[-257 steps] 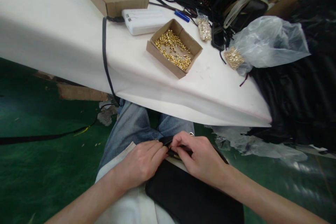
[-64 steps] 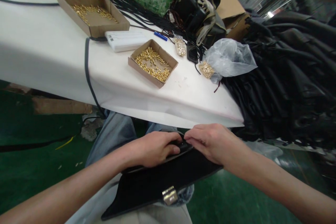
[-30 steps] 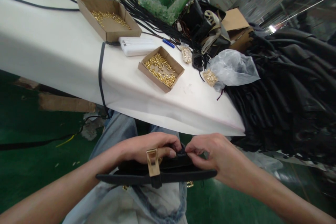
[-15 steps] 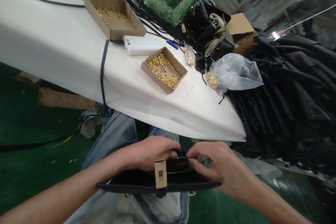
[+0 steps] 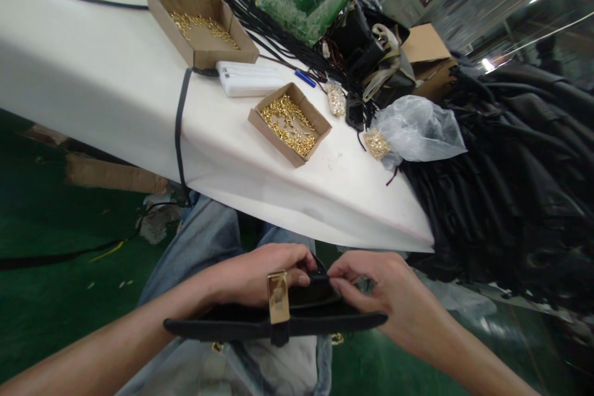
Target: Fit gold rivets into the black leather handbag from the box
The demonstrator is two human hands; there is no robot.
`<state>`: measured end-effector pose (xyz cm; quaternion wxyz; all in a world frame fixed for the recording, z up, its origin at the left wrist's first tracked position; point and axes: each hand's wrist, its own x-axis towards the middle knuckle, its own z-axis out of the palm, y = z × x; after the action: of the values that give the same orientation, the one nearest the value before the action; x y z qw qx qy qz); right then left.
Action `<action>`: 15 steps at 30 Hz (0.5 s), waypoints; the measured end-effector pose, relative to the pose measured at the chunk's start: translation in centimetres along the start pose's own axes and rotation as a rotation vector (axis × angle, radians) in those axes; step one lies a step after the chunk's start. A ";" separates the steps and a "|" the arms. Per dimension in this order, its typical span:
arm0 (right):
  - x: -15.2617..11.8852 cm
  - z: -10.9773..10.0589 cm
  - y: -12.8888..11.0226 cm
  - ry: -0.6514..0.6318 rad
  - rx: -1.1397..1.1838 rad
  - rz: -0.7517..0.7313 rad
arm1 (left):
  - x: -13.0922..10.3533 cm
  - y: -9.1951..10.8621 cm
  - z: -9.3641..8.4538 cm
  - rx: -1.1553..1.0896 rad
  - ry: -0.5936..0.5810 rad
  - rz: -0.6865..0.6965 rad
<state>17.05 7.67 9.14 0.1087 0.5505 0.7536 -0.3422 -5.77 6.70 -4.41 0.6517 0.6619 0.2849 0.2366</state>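
Observation:
A black handbag (image 5: 223,328) with a gold clasp plate (image 5: 278,298) rests over my lap, its opening facing up. My left hand (image 5: 278,265) reaches across the opening, thumb and fingers pinching a black strap piece (image 5: 318,275) at the bag's far edge. From the other side my right hand (image 5: 369,278) pinches the end of that same piece, thumb against forefinger. The two sets of fingertips are close together. Gold rings show below the bag's near edge. What lies inside the bag is dark and hard to see.
On the white table (image 5: 223,130) stand a small cardboard tray (image 5: 320,142) and a larger cardboard box (image 5: 213,57), both with small gold metal parts. Nearby lie a white power bank (image 5: 250,79), a blue pen (image 5: 305,78) and a plastic bag (image 5: 420,130). Black straps (image 5: 501,185) pile up at right.
The bag has shifted slightly left and its gold clasp plate has tilted. Both hands keep their pinch, and more of the black strap piece shows between them.

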 end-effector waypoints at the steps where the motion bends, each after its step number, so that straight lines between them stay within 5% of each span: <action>1: 0.0 0.1 0.0 0.006 0.016 0.007 | 0.2 -0.2 0.1 0.008 0.013 0.005; 10: 0.4 1.0 1.2 0.073 -0.041 0.004 | 1.5 1.1 1.0 0.314 0.166 -0.056; 15: 0.6 1.4 2.3 0.095 -0.079 -0.107 | 1.6 4.5 1.4 0.657 0.020 -0.147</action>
<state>18.59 7.64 6.84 0.0760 0.5204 0.7991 -0.2912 -3.30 6.85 -0.07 0.4159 0.8120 0.3992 0.0912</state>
